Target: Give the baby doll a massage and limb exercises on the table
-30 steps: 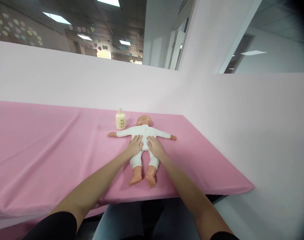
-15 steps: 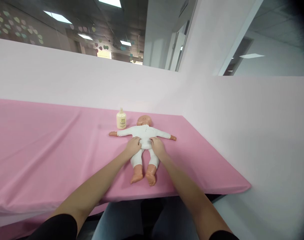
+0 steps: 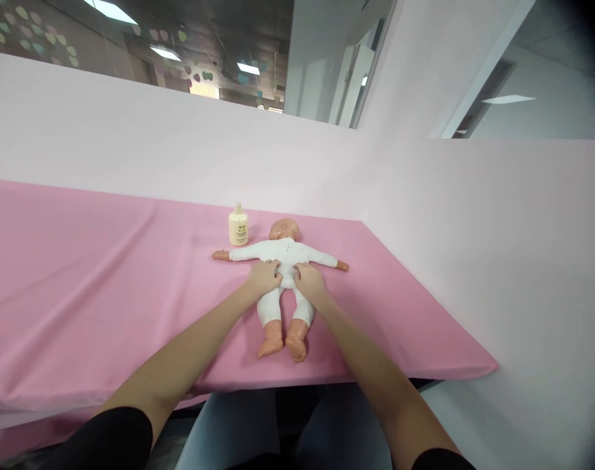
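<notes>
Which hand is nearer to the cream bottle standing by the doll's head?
Left. The left hand rests on the doll on the side where the bottle stands; the right hand rests on the doll's far side, further from it.

Bare forearms, black sleeves, light blue trousers.

head cam | faces forward-down | near table (image 3: 81, 294) | single view

Smooth glossy plastic doll (image 3: 283, 232), matt white cloth suit; pink matt tablecloth (image 3: 106, 287), creased; plastic bottle (image 3: 238, 227) at 11 o'clock.
</notes>
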The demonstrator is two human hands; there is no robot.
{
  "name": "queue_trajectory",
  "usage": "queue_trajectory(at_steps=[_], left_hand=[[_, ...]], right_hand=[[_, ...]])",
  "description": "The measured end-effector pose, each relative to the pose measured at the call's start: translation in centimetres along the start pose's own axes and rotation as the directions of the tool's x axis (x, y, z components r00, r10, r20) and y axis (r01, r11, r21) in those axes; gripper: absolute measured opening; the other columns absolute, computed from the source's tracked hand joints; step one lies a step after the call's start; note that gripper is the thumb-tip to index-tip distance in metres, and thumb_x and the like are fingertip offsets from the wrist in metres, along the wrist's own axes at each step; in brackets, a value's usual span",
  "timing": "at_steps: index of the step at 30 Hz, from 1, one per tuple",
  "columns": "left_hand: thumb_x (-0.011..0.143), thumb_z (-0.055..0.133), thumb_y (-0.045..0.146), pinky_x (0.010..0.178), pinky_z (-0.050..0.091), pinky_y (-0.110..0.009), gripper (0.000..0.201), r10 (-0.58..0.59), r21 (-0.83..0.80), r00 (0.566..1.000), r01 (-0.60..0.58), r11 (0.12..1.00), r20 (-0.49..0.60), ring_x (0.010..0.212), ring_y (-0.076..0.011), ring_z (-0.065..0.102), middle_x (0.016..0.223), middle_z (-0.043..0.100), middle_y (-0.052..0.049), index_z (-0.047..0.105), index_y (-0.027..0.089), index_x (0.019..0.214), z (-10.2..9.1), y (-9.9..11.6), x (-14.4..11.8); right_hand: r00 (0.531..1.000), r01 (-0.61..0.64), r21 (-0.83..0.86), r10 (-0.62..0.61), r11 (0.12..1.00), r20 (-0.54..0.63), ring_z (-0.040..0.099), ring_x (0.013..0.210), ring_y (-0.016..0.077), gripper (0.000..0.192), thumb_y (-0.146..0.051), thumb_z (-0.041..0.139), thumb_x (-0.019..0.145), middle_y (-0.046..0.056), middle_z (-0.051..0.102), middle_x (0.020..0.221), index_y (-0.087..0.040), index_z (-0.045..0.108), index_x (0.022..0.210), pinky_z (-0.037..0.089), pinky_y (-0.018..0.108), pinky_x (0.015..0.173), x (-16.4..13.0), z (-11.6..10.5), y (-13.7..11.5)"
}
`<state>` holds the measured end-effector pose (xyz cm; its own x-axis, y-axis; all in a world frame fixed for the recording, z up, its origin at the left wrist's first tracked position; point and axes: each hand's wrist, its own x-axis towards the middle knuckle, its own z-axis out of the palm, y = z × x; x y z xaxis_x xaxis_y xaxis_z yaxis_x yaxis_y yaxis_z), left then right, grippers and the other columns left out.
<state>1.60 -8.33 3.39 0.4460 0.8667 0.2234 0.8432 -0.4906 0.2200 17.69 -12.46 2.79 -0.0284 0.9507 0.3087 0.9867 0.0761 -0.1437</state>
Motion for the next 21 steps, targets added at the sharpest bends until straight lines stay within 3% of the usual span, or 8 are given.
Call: queue_trajectory(at_steps=[7,14,21], left_hand=[[0.087,0.039,0.023,0.076,0.045,-0.034,0.034,-0.024,0.092,1.000,0.022,0.996,0.015,0.093,-0.0249,0.062,0.102,0.066,-0.012,0.053,0.013,0.116,-0.6,0.9,0.9],[0.092,0.035,0.024,0.075,0.047,-0.035,0.030,-0.038,0.137,0.999,0.033,0.990,0.035,0.092,-0.0270,0.064,0.095,0.067,-0.015,0.060,0.011,0.101,-0.1,1.2,2.0],[0.093,0.031,0.015,0.075,0.047,-0.034,0.030,-0.083,0.164,0.994,0.070,0.984,0.075,0.092,-0.0253,0.065,0.093,0.067,-0.016,0.052,0.007,0.112,-0.3,1.5,3.1]], right_hand=[[0.998,-0.028,-0.093,0.032,0.995,0.052,0.062,0.086,0.0170,0.033,-0.010,0.036,0.089,0.011,0.061,0.107,-0.016,0.053,0.116,0.044,0.025,0.071,1.4,0.0,-0.5],[0.996,-0.044,-0.174,0.056,0.984,0.065,0.062,0.083,0.0161,0.024,-0.015,0.035,0.092,0.011,0.056,0.111,-0.016,0.056,0.104,0.045,0.025,0.069,2.1,-0.2,-0.8],[0.993,-0.017,-0.179,0.037,0.984,0.114,0.062,0.085,0.0160,0.023,-0.006,0.037,0.089,0.010,0.062,0.101,-0.015,0.053,0.103,0.043,0.025,0.071,2.9,-0.3,-0.5]])
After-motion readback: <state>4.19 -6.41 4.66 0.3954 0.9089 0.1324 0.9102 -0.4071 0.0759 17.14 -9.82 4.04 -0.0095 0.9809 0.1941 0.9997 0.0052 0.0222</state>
